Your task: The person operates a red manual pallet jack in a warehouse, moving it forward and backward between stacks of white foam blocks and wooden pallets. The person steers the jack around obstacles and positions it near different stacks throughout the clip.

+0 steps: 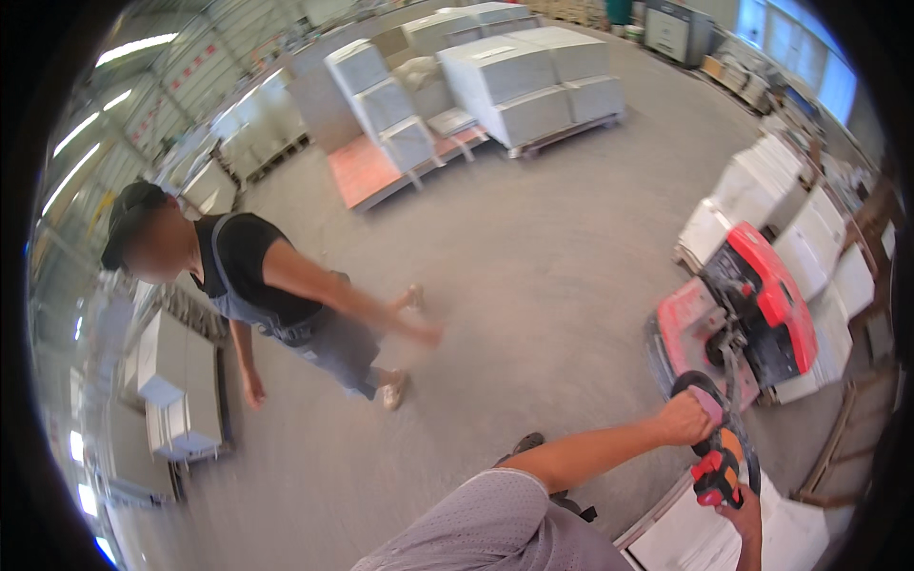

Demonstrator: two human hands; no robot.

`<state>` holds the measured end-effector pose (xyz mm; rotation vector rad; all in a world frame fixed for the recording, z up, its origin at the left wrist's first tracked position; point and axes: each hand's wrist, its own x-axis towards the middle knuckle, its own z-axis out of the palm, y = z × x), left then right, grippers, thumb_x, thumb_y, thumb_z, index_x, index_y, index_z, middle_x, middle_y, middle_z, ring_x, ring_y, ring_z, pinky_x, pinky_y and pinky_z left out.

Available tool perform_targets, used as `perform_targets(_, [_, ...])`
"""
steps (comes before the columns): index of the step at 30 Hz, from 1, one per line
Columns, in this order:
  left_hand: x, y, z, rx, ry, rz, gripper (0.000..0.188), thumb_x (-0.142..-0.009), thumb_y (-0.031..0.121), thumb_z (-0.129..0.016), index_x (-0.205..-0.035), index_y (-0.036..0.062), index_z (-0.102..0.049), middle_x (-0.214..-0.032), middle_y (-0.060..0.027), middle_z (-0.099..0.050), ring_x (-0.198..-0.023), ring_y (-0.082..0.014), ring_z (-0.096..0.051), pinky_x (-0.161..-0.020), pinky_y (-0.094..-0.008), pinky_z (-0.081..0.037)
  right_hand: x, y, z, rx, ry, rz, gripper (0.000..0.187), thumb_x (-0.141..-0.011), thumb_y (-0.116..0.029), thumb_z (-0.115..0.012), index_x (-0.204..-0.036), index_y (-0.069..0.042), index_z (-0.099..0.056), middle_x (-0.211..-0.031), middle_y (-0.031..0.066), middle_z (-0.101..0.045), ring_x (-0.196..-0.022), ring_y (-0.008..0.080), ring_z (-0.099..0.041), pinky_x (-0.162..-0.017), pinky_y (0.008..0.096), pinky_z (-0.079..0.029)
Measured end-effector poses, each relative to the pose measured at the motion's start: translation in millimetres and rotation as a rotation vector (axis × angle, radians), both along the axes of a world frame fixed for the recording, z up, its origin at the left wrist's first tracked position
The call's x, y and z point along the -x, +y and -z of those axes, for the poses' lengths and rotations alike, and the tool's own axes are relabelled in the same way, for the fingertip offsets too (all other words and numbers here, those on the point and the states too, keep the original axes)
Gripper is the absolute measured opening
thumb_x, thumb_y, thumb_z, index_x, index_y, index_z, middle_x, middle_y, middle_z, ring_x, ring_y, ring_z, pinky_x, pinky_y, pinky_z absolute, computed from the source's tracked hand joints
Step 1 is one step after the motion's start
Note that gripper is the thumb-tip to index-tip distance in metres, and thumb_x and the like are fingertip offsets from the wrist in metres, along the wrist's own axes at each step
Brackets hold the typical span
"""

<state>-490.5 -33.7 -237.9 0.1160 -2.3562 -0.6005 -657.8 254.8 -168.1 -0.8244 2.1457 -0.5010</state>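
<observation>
A red and black electric pallet truck [769,285] stands at the right, its control handle [729,449] angled down toward me. My left hand [689,417] is closed round the far side of that handle's looped grip, with my left arm stretched across to it. At the near side of the handle, my right hand [745,514] is closed on the grip, below the red and orange controls; its fingers are partly hidden. Beneath my right hand lie pale flat slabs [700,533].
A person [271,285] in a dark cap and overalls stands at the left, one arm swung out. White stacked blocks [533,81] sit on pallets at the back, beside an orange-red platform [367,176]. More white stacks [181,381] line the left; others [819,238] stand behind the truck.
</observation>
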Motion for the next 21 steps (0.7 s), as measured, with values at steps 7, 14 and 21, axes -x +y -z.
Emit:
perform_targets(7, [-21.3, 11.5, 24.5, -0.042, 0.180, -0.181, 0.035, -0.077, 0.027, -0.058, -0.045, 0.0149, -0.055, -0.048, -0.0078, -0.056, -0.046, -0.0281, -0.056, -0.050, -0.0456, -0.038, -54.2, -24.3, -1.3, 0.077, 0.128, -0.220, 0.049, -0.061, -0.023, -0.088, -0.099, -0.001, -0.065, -0.081, 0.0075, -0.070, -0.076, 0.0210, -0.067, -0.072, 0.0380, -0.053])
perform_targets(14, [-23.6, 94.9, 55.5, -0.003, 0.241, -0.316, 0.039, -0.072, 0.030, -0.062, -0.037, 0.0167, -0.048, -0.042, -0.0064, -0.050, -0.041, -0.0305, -0.053, -0.043, -0.0451, -0.036, -127.7, 23.2, 17.2, -0.010, 0.333, -0.367, 0.047, -0.065, -0.031, -0.085, -0.098, -0.003, -0.066, -0.081, 0.0089, -0.070, -0.076, 0.0243, -0.068, -0.072, 0.0395, -0.053])
perform_targets(21, [-10.7, 144.8, 65.7, 0.039, 0.223, -0.221, 0.036, -0.067, 0.033, -0.066, -0.038, 0.0163, -0.052, -0.040, -0.0064, -0.048, -0.042, -0.0315, -0.053, -0.052, -0.0468, -0.037, -125.1, 47.7, 17.1, 0.000, 0.416, -0.444, 0.047, -0.068, -0.038, -0.081, -0.097, -0.004, -0.066, -0.081, 0.0103, -0.070, -0.076, 0.0275, -0.068, -0.072, 0.0411, -0.053])
